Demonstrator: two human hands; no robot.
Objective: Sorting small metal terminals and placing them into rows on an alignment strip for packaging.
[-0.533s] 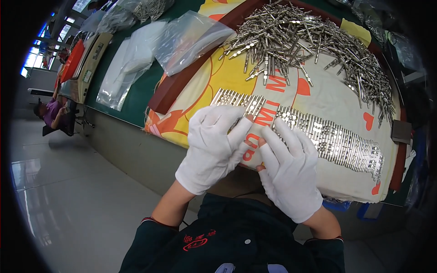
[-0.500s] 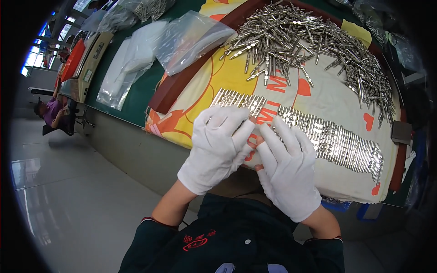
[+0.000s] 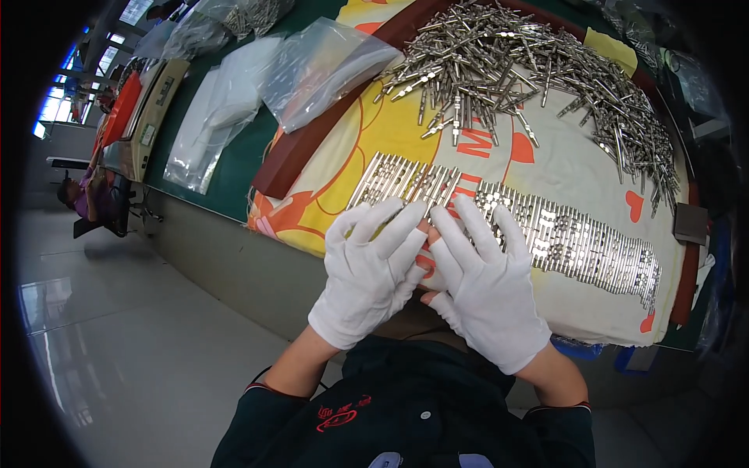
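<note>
Fingers of white-gloved left hand and right hand, flat and holding nothing, have slid up onto the aligned row of silver metal pins near the cloth's front edge.

Bare cloth between pin row and loose pile (bags crowd upper left)

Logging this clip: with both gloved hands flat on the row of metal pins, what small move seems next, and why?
Probably nudge the slanted pins by the left hand straight: the row of pins lies parallel beyond the right hand, but is skewed at its left end.
</note>
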